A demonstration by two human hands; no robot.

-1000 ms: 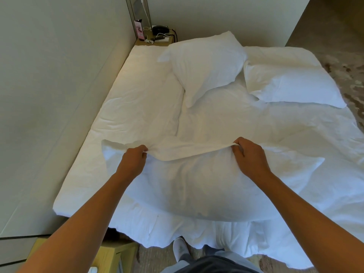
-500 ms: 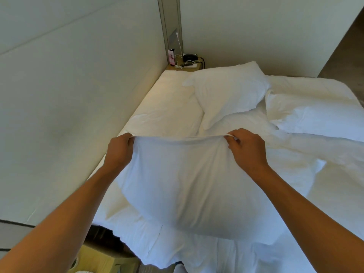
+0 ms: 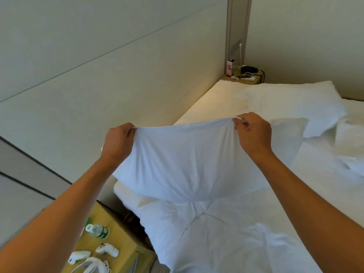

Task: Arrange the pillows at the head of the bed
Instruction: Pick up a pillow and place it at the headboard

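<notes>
bed (image 3: 256, 233) fills right side, white sheets rumpled. held pillow (image 3: 187, 162) hangs above the near end of it, lifted clear. second pillow (image 3: 291, 99) lies at far end by the wall. left hand (image 3: 118, 142) and right hand (image 3: 254, 133) each pinch the top edge of the case, fists closed on fabric. looks soft, light, floppy; filling sags low, so corners or seam are the best hold.

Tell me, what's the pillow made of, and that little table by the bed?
The pillow looks like soft white woven cloth, probably cotton, matte: it wrinkles and sags where the hands pinch it. Its filling is hidden. The bedside table looks like pale yellowish wood or wood-look board, smooth; which one, the view cannot settle.
</notes>
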